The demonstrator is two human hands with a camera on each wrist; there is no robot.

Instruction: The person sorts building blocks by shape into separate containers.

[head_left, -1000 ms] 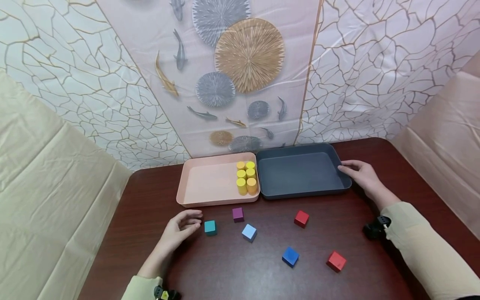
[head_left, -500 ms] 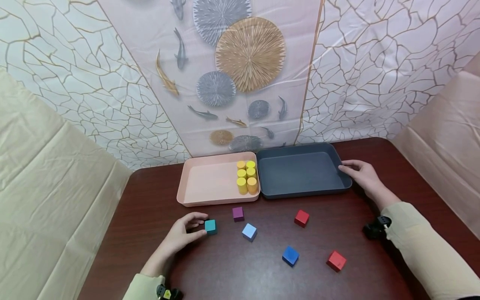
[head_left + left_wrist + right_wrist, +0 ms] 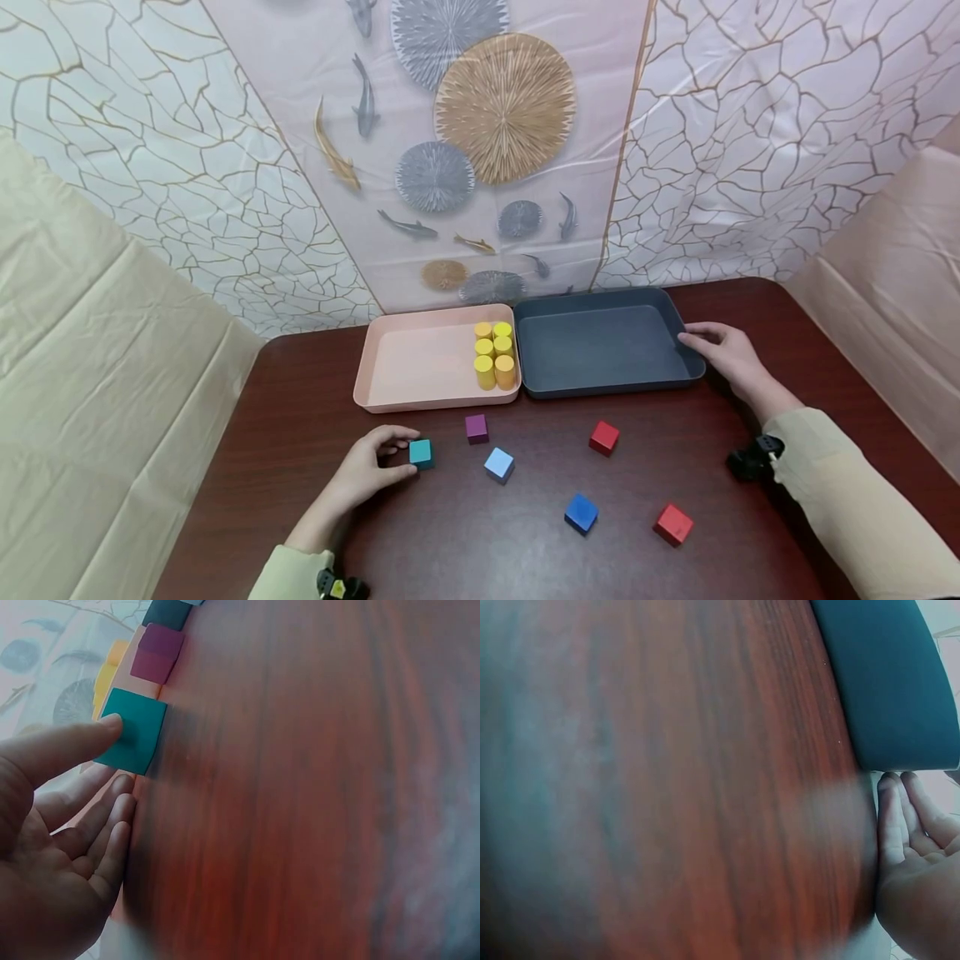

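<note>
A teal cube sits on the table just left of a purple cube. My left hand pinches it, thumb on the near side and index finger at the far side. In the left wrist view the thumb tip lies on the face of the teal cube, and the other fingers are loosely bent below. At the back right, my right hand grips the right end of a dark blue-grey tray, thumb over its rim. From the right wrist, its fingertips show against the outer wall of the tray.
Against the dark tray's left side stands a pink tray holding several yellow and orange cylinders. In front lie a light blue cube, a blue cube and two red cubes, one nearer. A patterned cloth hangs behind.
My left hand has moved right to the teal cube, its thumb and index finger closing in on it. My right hand stays at the dark tray's end.
</note>
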